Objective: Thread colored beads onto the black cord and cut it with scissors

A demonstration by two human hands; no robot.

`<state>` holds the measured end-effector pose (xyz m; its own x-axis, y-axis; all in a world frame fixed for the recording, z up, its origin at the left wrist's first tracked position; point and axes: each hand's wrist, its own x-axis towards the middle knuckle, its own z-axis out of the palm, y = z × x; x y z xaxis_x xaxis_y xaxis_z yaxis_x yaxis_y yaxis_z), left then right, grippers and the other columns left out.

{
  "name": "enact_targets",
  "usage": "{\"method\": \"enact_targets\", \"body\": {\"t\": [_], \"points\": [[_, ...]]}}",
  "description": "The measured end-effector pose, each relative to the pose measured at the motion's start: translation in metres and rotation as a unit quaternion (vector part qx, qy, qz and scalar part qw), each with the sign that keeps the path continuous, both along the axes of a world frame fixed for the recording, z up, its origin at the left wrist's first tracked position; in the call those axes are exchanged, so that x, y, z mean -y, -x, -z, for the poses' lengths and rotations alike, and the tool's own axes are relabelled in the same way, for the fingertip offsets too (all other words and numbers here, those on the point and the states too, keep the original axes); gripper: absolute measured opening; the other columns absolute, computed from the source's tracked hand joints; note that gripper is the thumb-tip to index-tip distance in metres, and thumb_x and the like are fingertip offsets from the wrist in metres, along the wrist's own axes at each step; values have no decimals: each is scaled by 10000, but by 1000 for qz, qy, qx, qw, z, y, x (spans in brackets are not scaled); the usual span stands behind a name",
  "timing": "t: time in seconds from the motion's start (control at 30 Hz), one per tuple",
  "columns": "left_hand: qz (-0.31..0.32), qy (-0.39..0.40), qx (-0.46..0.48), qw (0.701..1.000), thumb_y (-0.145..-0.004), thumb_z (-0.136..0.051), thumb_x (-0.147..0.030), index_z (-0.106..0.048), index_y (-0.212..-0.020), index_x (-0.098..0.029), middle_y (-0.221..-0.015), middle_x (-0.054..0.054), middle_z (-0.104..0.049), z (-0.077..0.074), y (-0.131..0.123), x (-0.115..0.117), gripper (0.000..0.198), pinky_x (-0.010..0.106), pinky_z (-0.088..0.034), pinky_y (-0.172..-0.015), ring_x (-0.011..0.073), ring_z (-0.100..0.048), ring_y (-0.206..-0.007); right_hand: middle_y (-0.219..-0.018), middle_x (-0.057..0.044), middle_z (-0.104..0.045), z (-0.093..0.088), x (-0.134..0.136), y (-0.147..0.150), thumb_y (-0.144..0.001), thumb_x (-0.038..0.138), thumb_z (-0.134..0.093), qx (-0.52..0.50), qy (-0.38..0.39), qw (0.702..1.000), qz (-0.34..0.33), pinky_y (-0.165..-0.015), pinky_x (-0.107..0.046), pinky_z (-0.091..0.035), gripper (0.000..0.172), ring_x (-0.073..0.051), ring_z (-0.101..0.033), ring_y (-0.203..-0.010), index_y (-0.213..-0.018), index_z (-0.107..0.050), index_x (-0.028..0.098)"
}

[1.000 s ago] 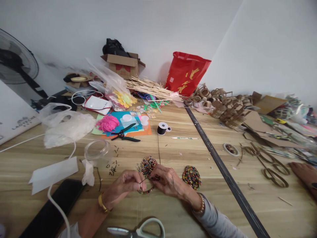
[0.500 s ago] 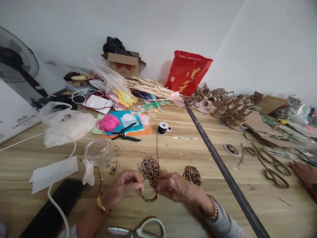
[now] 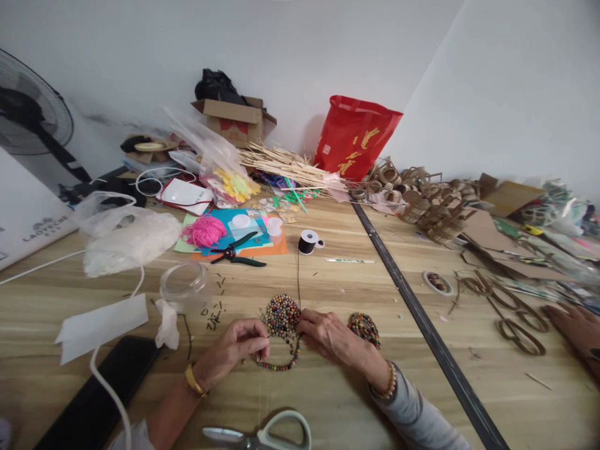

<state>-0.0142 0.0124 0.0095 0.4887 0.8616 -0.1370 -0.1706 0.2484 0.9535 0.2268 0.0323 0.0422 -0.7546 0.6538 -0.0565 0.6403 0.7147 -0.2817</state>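
A curved strand of multicoloured beads (image 3: 279,366) hangs between my two hands, low over the wooden table. My left hand (image 3: 246,339) pinches its left end, where a dark bit of cord shows at the fingertips. With closed fingers, my right hand (image 3: 323,331) grips the strand's other end beside the loose bead pile (image 3: 282,314). Black cord runs from the white-ended spool (image 3: 308,242) down to the right hand. Just past that hand lies a coiled beaded strand (image 3: 364,330). Scissors (image 3: 257,432) with pale handles rest nearest me.
Dark-handled pliers (image 3: 239,252) and pink yarn (image 3: 206,231) lie on coloured sheets. A clear round container (image 3: 184,283) stands at left, near a black flat object (image 3: 100,394). At the right edge, another person's hand (image 3: 574,331) rests near brown strip loops (image 3: 520,331).
My right hand has moved up and slightly left, towards the bead pile. The hands' grip points are farther apart, and more of the bead strand shows between them.
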Motion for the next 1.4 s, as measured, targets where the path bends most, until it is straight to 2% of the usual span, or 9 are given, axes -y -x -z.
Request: {"method": "enact_targets", "body": {"t": [0.23,0.33,0.47,0.73,0.9,1.1,1.4], "points": [[-60,13,-9,998,-739,-699,-347,-631,-657,-132,-607,19,-634,1,-1,-6,240,236,-433,-560,132,-540,-572,-924,-38,-551,4,-2,-2,-933,131,-434,-55,5,998,0,-637,-236,-420,118,-143,-544,-754,-913,-529,197],[-69,10,-10,998,-758,-686,-327,-637,-661,-129,-630,21,-641,1,-2,-6,226,243,-430,-585,131,-540,-587,-940,-41,-554,4,-1,-2,-953,159,-416,-129,43,991,-2,-695,-244,-441,102,-143,-547,-785,-964,-510,195],[-76,24,1,997,-757,-690,-332,-632,-668,-126,-647,26,-651,-1,-6,-7,232,250,-417,-590,130,-539,-590,-881,-24,-573,2,-3,-4,-961,167,-411,-200,84,976,15,-697,-248,-445,101,-137,-554,-751,-1010,-496,193],[-103,19,42,994,-719,-733,-338,-651,-670,-124,-658,39,-679,-13,-13,-12,234,266,-418,-623,146,-566,-622,-892,-46,-575,-16,-7,-11,-957,205,-447,-246,35,968,45,-733,-281,-441,112,-162,-544,-798,-977,-557,201],[-162,1,46,986,-711,-745,-314,-682,-696,-134,-718,54,-715,-17,-3,-13,192,281,-438,-666,175,-606,-706,-852,-43,-554,-21,-14,-20,-943,258,-495,-311,26,948,69,-720,-286,-444,130,-160,-542,-784,-926,-600,184],[-258,22,78,963,-607,-815,-307,-693,-672,-144,-750,58,-753,-20,6,-15,213,287,-478,-702,191,-647,-754,-846,-33,-497,-20,-22,-29,-889,342,-587,-389,43,917,79,-774,-318,-431,159,-177,-517,-836,-897,-649,196],[-332,25,100,938,-566,-817,-216,-685,-660,-133,-685,31,-723,-16,13,-15,182,255,-484,-622,167,-643,-695,-870,-39,-477,-23,-28,-36,-830,460,-628,-442,114,883,110,-869,-363,-394,267,-202,-481,-918,-820,-672,197]]}}
